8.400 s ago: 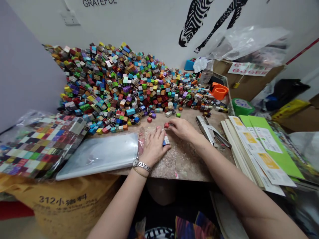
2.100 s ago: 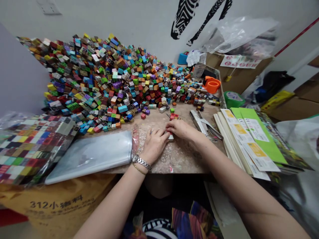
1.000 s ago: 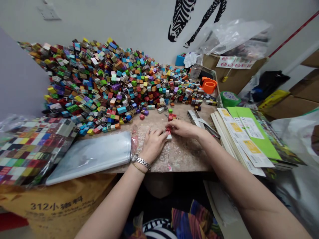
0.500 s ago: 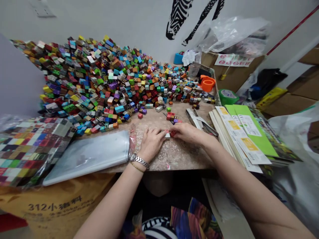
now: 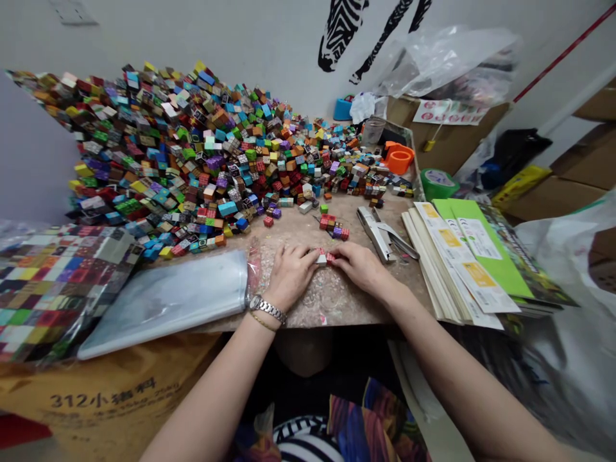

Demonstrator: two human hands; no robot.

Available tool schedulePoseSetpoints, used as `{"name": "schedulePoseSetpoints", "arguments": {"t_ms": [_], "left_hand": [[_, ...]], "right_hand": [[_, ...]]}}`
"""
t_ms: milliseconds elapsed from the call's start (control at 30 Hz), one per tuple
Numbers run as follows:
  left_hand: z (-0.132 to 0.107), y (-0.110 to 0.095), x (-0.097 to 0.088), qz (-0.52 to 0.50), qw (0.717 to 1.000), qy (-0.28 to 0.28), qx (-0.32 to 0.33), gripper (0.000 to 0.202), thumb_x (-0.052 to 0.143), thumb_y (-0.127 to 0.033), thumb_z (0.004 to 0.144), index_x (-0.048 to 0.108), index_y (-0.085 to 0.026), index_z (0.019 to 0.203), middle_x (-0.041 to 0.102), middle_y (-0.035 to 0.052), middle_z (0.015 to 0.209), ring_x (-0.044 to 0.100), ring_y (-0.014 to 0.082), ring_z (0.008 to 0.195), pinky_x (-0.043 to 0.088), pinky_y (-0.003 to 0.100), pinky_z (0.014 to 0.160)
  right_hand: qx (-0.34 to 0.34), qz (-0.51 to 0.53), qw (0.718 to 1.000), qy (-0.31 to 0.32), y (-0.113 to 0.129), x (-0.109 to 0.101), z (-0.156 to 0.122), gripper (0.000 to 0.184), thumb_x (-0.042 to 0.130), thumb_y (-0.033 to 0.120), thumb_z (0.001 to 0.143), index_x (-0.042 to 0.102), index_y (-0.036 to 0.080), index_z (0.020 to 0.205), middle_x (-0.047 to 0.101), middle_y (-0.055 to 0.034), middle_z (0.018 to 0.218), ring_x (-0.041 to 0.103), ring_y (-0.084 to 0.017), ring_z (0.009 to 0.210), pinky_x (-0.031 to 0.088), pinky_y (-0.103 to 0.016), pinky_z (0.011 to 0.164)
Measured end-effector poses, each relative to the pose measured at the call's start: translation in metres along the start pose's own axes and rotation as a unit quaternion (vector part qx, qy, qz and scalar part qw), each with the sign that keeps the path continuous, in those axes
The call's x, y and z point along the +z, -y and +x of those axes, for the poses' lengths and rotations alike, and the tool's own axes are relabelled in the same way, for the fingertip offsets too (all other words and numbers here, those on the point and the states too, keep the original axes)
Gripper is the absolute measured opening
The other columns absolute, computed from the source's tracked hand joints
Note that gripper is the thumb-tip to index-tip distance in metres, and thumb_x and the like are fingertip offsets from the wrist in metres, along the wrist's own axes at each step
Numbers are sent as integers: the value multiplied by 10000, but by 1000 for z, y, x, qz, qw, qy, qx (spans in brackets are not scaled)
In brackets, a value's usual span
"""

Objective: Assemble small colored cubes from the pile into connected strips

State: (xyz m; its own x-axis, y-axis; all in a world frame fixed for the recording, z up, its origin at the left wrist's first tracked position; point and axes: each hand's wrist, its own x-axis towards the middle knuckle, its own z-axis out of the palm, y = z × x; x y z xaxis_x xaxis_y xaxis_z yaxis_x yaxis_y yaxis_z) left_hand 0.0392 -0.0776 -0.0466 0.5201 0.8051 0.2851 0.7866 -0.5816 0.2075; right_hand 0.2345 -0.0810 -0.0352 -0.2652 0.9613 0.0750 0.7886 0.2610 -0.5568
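Observation:
At the front of the worktop, my left hand [image 5: 290, 276] rests with its fingertips closed on a small white-and-red cube [image 5: 321, 257]. My right hand [image 5: 363, 268] pinches a red patterned cube [image 5: 330, 258] between thumb and fingers, right up against the first one. Both cubes are partly covered by my fingertips. Just beyond my right hand lies a short cluster of red, brown and purple cubes [image 5: 333, 226]. A single red cube [image 5: 268, 221] and a green cube [image 5: 324, 208] sit farther back.
A large heap of coloured cubes [image 5: 192, 154] is piled against the wall. Clear plastic bags [image 5: 173, 295] lie left, beside a mosaic-patterned pack [image 5: 62, 282]. To the right are a stapler [image 5: 378, 234], stacked cards and booklets [image 5: 462, 256], green tape [image 5: 439, 184] and an orange holder [image 5: 398, 158].
My right hand has shifted slightly down and left, bringing its red cube against the one at my left hand. More of the cluster behind it now shows.

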Motion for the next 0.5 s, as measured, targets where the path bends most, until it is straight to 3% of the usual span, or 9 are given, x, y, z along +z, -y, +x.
{"name": "schedulePoseSetpoints", "arguments": {"t_ms": [200, 500], "left_hand": [[0, -2, -2, 1, 1000, 8, -9, 290, 418, -326, 992, 585, -278, 1224, 631, 50, 1261, 551, 241, 1163, 271, 545, 1090], [1, -6, -6, 27, 1000, 4, -10, 335, 511, -331, 949, 532, -274, 1278, 636, 66, 1250, 550, 250, 1183, 212, 579, 1140]], "right_hand": [[-45, 20, 999, -9, -7, 4, 1, 221, 567, 144, 909, 686, 168, 1095, 687, -79, 1102, 621, -186, 1031, 456, -321, 936], [-43, 23, 999, -22, -1, 3, -2, 217, 604, 127, 881, 685, 154, 1080, 684, -81, 1073, 622, -197, 1017, 475, -343, 937]]}}
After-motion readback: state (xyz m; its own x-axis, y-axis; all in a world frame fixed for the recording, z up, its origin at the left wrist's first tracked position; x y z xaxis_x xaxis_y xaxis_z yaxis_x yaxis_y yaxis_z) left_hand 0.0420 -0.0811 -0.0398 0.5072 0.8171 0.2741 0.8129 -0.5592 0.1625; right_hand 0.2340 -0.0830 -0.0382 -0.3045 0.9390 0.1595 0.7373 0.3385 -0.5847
